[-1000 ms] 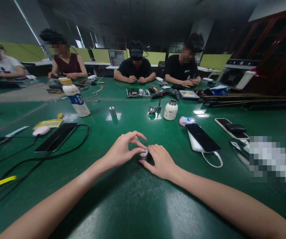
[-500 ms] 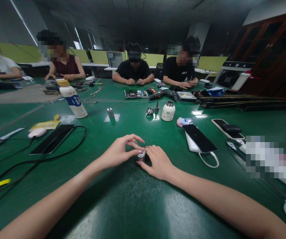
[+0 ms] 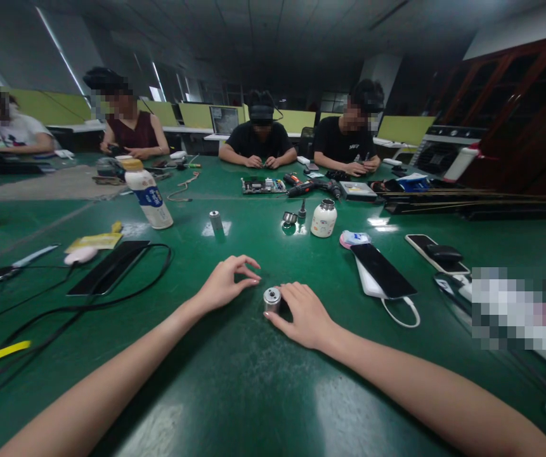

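A small silver metal cylinder stands upright on the green table, with a dark hole in the middle of its top face. My right hand grips it from the right, thumb at the near side and fingers behind. Left of the cylinder and apart from it, my left hand hovers with thumb and fingers spread and nothing between them. Farther off, a similar grey cylinder stands alone. A round metal cap and a dark pointed piece lie beside a white flask without a lid.
Left are a drink bottle, a black tablet and looping cables. To the right lie a phone on a white power bank and another phone under a black mouse. Beyond sit a circuit board, power drills and several people.
My left hand has drawn away leftward from the cylinder's top, leaving the top face uncovered. My right hand keeps its grip. The whole view has shifted slightly.
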`<state>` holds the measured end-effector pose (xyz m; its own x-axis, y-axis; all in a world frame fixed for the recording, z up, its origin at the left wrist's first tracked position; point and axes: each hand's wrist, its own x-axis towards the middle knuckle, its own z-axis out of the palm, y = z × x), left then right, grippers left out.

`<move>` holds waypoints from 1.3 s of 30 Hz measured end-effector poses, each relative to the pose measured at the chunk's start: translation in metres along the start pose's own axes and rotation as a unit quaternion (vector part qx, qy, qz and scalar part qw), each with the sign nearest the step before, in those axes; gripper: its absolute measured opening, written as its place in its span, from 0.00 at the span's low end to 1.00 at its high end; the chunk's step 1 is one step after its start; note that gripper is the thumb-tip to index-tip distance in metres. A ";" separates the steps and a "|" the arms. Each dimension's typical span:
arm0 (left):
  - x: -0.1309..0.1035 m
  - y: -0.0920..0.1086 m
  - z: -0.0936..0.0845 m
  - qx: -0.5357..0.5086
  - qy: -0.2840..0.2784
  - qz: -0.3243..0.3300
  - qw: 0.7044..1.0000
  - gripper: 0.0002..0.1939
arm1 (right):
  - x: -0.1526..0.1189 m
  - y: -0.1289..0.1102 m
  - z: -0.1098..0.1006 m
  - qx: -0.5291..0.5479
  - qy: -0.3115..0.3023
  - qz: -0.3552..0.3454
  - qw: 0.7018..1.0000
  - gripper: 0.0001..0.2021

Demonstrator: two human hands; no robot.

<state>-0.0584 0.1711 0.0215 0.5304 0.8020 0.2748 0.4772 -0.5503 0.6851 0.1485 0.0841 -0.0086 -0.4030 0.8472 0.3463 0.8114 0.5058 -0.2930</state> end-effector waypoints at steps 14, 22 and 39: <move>-0.004 0.041 -0.001 -0.134 0.006 0.024 0.991 0.15 | 0.000 0.002 0.003 -0.005 0.011 -0.007 1.000 0.18; -0.010 0.046 0.005 -0.088 -0.045 0.029 0.995 0.15 | -0.001 0.002 0.003 -0.011 0.022 -0.010 1.000 0.18; -0.012 0.058 0.004 0.012 0.017 0.041 0.999 0.11 | 0.000 0.004 0.003 -0.020 0.009 -0.012 1.000 0.19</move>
<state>-0.0344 0.1281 0.0555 0.5451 0.7607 0.3524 0.4500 -0.6201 0.6427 0.1505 0.0862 -0.0126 -0.4158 0.8315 0.3683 0.8181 0.5189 -0.2479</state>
